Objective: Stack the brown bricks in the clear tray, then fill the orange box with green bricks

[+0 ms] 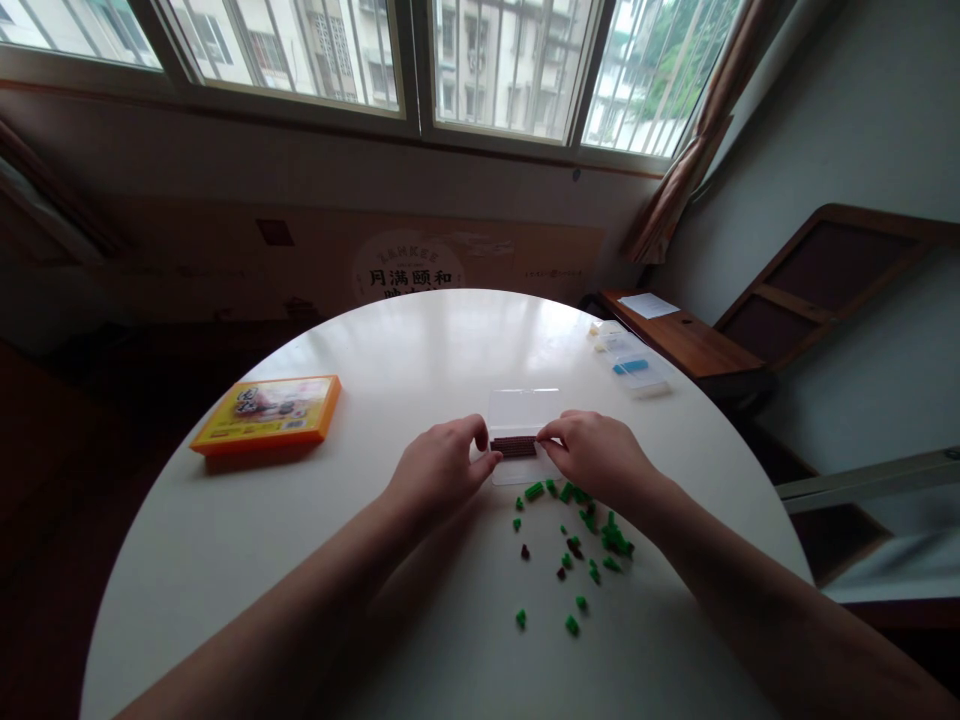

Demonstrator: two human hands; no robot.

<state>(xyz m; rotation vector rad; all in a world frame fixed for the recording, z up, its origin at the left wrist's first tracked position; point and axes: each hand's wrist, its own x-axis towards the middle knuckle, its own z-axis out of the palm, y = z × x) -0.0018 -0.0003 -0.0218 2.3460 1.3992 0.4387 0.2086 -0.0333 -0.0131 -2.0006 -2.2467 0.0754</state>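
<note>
A clear plastic case (523, 408) lies opened on the table, its lid toward the window. Rows of small dark brown blocks (514, 447) sit packed in its near half. My left hand (442, 458) curls its thumb and forefinger around the left edge of the case, by the left end of the rows. At their right end, my right hand (592, 445) has its thumb and forefinger pinched together; whatever is between the tips is too small to make out. Loose green blocks (615, 537) lie scattered below the case, with a few dark brown blocks (525, 551) among them.
The round white table (300, 590) carries an orange and yellow box (270, 412) at the left. Clear cases (636, 365), one with something blue inside, lie at the back right. Beyond the right edge stands a wooden desk (697, 345) with papers (649, 306).
</note>
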